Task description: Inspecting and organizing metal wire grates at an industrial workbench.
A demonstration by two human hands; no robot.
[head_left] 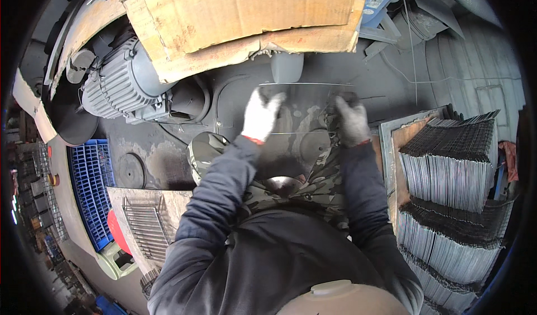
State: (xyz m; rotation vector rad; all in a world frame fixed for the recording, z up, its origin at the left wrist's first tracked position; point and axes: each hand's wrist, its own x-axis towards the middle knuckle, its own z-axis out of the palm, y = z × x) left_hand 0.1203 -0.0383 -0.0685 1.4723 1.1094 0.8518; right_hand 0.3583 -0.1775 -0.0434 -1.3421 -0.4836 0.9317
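A thin rectangular wire rack [306, 84] is held up between my two gloved hands; only its far and near edges show as bright lines, and its middle is too fine to make out. My left hand [260, 115], in a white knitted glove, is closed on the left side. On the right side, my right hand [352, 119], in a greyer, dirtier glove, is closed too and slightly blurred. Just past the far edge, a grey rounded machine part [287, 67] sticks out from under a cardboard sheet [246, 19].
A finned grey electric motor [120, 83] stands at the far left. Tall stacks of wire racks [447, 172] fill the right side. At left lie a blue plastic crate [92, 186], a loose barred rack [146, 223] on a board, and a pale green stool [116, 262].
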